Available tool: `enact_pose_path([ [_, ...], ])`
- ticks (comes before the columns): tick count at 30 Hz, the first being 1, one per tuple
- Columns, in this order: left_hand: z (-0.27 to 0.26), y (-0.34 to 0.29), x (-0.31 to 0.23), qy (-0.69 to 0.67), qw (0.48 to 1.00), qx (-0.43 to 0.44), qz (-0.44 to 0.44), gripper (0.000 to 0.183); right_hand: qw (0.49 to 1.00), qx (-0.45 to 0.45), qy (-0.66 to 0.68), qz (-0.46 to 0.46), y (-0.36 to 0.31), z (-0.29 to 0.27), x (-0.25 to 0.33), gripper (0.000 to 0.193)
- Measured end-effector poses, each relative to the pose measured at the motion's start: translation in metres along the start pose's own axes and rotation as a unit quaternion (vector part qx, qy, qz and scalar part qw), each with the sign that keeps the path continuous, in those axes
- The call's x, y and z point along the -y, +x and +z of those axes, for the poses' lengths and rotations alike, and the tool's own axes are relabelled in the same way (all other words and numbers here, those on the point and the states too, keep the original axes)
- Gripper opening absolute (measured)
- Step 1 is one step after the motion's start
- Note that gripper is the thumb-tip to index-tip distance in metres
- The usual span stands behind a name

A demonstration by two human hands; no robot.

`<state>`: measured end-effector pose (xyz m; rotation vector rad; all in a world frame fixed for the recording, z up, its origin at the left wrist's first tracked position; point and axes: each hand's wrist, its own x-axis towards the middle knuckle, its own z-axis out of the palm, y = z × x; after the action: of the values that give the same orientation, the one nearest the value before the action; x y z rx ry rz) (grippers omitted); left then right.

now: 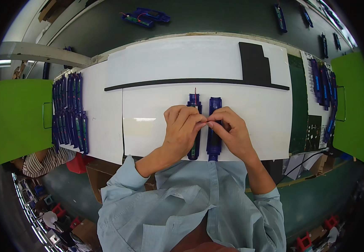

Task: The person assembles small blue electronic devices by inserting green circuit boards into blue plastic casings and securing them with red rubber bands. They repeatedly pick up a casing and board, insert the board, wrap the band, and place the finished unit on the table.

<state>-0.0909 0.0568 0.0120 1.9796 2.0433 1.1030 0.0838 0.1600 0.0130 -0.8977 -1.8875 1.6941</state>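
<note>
Two long dark-blue plastic casing halves lie side by side on the white work sheet in front of me. The left casing half [193, 147] holds a green circuit board, and a thin red wire [196, 93] sticks up from its far end. The right casing half [214, 145] shows a plain dark-blue surface. My left hand [182, 129] is closed above the left half, thumb and fingers pinched. Over the right half, my right hand [233, 131] is pinched too. The fingertips meet between the halves; whatever small thing they hold is hidden.
Rows of blue casings with boards [69, 111] stand at the left, and more blue casings [324, 86] lie at the right. A black strip with a stepped block [254, 63] sits beyond my hands. Green panels [18, 119] flank the bench; a person in stripes [45, 163] is at lower left.
</note>
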Motion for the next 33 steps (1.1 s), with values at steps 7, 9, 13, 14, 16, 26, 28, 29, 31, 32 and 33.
enact_pose_path([
  [7, -0.003, -0.007, -0.004, -0.013, 0.999, -0.012, -0.039, 0.018, 0.998, -0.001, 0.054, 0.027, -0.004, 0.008, -0.002, 0.006],
  [9, -0.004, -0.009, -0.004, -0.016, 0.999, -0.012, -0.04, 0.018, 0.998, -0.002, 0.061, 0.033, -0.005, 0.01, -0.002, 0.006],
  [13, -0.003, -0.012, -0.004, -0.021, 0.998, -0.018, -0.061, 0.019, 0.997, -0.018, 0.073, 0.031, -0.005, 0.016, -0.002, 0.005],
  [14, -0.003, -0.013, -0.005, -0.023, 0.997, -0.022, -0.065, 0.02, 0.996, -0.023, 0.079, 0.03, -0.005, 0.018, -0.002, 0.005],
  [16, 0.0, -0.02, -0.007, -0.025, 0.997, -0.023, -0.07, 0.021, 0.998, -0.035, 0.049, 0.01, -0.007, 0.021, -0.004, 0.007],
  [26, -0.015, -0.047, -0.02, 0.058, 0.993, 0.007, -0.107, 0.031, 0.945, 0.03, -0.223, -0.238, 0.015, 0.022, 0.016, 0.017],
  [28, -0.013, -0.049, -0.018, 0.038, 0.996, -0.004, -0.081, 0.025, 0.932, 0.06, -0.244, -0.262, 0.02, 0.026, 0.011, 0.019],
  [29, -0.008, -0.053, -0.015, 0.021, 0.997, -0.005, -0.07, 0.024, 0.926, 0.067, -0.255, -0.271, 0.02, 0.027, 0.01, 0.019],
  [31, -0.004, -0.054, -0.015, -0.005, 0.998, -0.017, -0.054, 0.019, 0.918, 0.081, -0.268, -0.281, 0.02, 0.025, 0.008, 0.021],
  [32, -0.007, -0.054, -0.015, -0.027, 0.997, -0.013, -0.069, 0.019, 0.922, 0.083, -0.263, -0.273, 0.021, 0.026, 0.009, 0.02],
  [33, -0.01, -0.053, -0.014, -0.049, 0.995, -0.009, -0.082, 0.02, 0.926, 0.084, -0.258, -0.264, 0.021, 0.028, 0.01, 0.02],
])
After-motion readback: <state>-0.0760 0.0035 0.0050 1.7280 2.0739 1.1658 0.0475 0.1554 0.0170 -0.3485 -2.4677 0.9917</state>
